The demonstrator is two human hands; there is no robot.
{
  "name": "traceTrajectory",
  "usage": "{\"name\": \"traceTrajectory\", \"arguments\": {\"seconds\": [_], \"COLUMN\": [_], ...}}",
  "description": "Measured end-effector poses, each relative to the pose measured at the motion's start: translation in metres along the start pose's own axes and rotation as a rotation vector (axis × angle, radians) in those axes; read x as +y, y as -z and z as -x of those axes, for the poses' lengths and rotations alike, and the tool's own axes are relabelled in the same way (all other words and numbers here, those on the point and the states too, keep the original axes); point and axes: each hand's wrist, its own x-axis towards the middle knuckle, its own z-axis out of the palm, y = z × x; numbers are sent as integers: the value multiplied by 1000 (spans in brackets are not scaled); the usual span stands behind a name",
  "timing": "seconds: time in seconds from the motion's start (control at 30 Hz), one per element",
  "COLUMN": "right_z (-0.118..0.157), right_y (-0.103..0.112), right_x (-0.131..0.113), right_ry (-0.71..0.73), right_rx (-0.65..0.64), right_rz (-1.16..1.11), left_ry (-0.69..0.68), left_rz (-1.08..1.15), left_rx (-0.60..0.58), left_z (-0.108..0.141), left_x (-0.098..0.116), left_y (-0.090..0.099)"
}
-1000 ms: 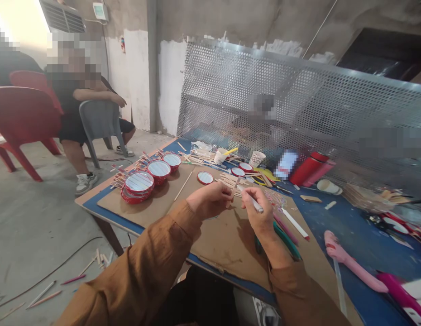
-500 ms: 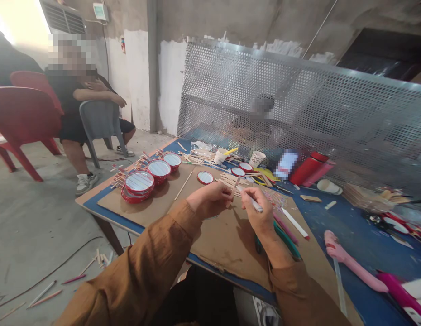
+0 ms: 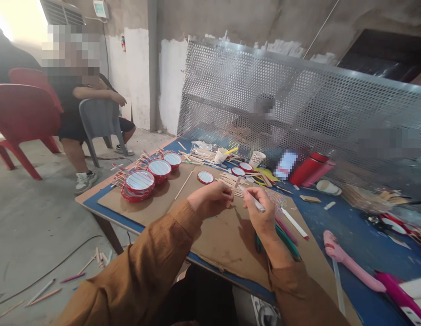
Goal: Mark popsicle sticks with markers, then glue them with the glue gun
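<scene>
Flat, pale wooden stick (image 3: 235, 188) is pinched in the left hand (image 3: 212, 199) above a brown cardboard sheet (image 3: 224, 253), its long axis slanted and its upper end pointed toward one o'clock. A smooth, white, cylindrical pen (image 3: 259, 206) is clamped in the right hand (image 3: 263, 219), its front end aimed toward ten o'clock, near the stick; whether they touch cannot be told. Round, red-sided drums (image 3: 140, 181) with shiny, striped tops are set between nine and ten o'clock from the hands.
</scene>
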Motion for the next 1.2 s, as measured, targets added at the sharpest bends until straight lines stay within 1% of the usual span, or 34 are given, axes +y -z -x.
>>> {"name": "traceTrajectory", "arguments": {"seconds": [0.13,0.27,0.47,0.57,0.67,0.7,0.73,0.83,0.97,1.1,1.2], "right_z": [0,0,0,1,1,1,1,1,1,1,1], "right_y": [-1,0,0,-2,-2,-2,-2,-1,1,1,1], "right_x": [-1,-4,-2,1,2,2,2,0,-1,-2,-2], "right_ry": [3,-6,5,4,-9,-11,-10,-10,-14,-3,4], "right_rx": [6,6,-23,-42,-35,-32,-30,-18,-15,-3,-7], "right_rz": [-3,-10,-12,-21,-20,-16,-12,8,21,18,13], "left_ry": [-5,5,9,24,24,7,21,47,37,-14,-5], "left_rz": [-39,-61,-21,-61,-75,-63,-80,-125,-147,-87,-64], "left_rx": [-34,-19,2,5,36,67,38,5,28,10,-8], "left_z": [0,0,1,1,1,2,2,1,-2,-3,-4], "left_x": [1,1,3,3,4,5,6,7,3,-2,-2], "left_y": [3,2,0,0,-1,-1,-1,1,2,1,0]}}
